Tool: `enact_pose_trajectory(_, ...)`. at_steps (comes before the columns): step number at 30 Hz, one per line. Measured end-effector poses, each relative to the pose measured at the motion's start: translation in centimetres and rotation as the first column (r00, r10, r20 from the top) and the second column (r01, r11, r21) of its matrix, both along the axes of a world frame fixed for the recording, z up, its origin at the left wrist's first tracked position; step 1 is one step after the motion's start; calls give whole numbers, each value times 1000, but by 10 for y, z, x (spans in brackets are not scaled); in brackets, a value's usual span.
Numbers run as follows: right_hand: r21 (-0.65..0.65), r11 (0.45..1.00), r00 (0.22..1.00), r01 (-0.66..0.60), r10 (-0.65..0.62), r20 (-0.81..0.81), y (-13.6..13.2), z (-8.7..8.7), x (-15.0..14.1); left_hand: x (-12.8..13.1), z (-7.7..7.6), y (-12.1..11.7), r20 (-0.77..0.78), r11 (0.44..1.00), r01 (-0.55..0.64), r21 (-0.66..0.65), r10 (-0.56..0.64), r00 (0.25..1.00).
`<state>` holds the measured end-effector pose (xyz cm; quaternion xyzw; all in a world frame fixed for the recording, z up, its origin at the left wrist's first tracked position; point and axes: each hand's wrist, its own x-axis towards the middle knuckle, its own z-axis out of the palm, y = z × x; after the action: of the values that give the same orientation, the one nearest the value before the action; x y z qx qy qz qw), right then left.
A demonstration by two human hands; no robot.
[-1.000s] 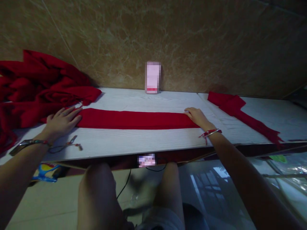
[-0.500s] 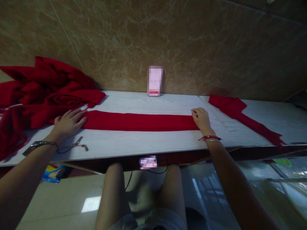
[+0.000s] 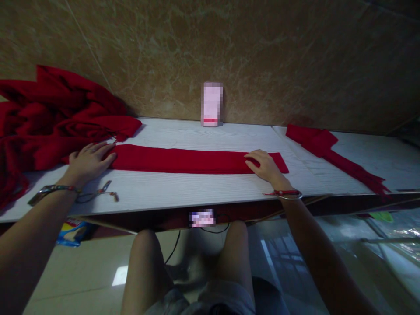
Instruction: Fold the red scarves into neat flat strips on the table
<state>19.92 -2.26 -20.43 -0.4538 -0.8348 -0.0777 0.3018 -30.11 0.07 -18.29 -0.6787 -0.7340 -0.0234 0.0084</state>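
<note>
A red scarf (image 3: 177, 160), folded into a long flat band, lies across the white wood-grain table. On its left end my left hand (image 3: 90, 162) rests flat, fingers stretched out. My right hand (image 3: 262, 165) lies over the band near its right end, palm down with the fingers slightly bent and apart; the end of the band shows past it. Beyond my left hand is a heap of crumpled red cloth (image 3: 72, 105), which meets the band's left end. Where exactly the two meet is hidden under my left hand.
Another red scarf (image 3: 321, 144), folded with a fringed end, lies at the right by the table's edge. A blurred pink box-like item (image 3: 212, 104) leans on the brown marbled wall (image 3: 262, 57). Below the tabletop (image 3: 183, 190) are a blurred small item (image 3: 202, 218) and a blue packet (image 3: 72, 232).
My right hand has moved left from the band's right end, and its fingers have spread from a closed pinch. My left hand stays on the left end. The view has shifted slightly.
</note>
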Motion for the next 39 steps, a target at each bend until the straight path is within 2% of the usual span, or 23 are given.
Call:
enact_pose_trajectory(3, -95, 995, 998, -37, 41, 41, -2, 1, -3, 0, 0, -1, 7, 1000, -7, 7, 7, 1000)
enact_pose_trajectory(7, -134, 990, 998, -40, 47, 50, -2, 1, -3, 0, 0, -2, 2, 1000, 0, 5, 0, 1000)
enact_pose_trajectory(16, -117, 993, 999, -24, 20, -40, 2, -3, -1, 1, 2, -2, 6, 1000, -4, 0, 4, 1000)
enact_pose_trajectory(23, -122, 992, 997, -18, 8, -81, 10, -2, -2, -4, -4, 2, 10, 1000, -9, 10, 9, 1000)
enact_pose_trajectory(32, -106, 993, 996, 51, -58, -66, 11, -1, -1, 2, 1, -2, 25, 1000, -26, 12, 26, 999)
enact_pose_trajectory(39, -62, 998, 1000, 4, -3, 17, 7, -1, -3, 1, 4, -5, 44, 999, 37, 18, -38, 998)
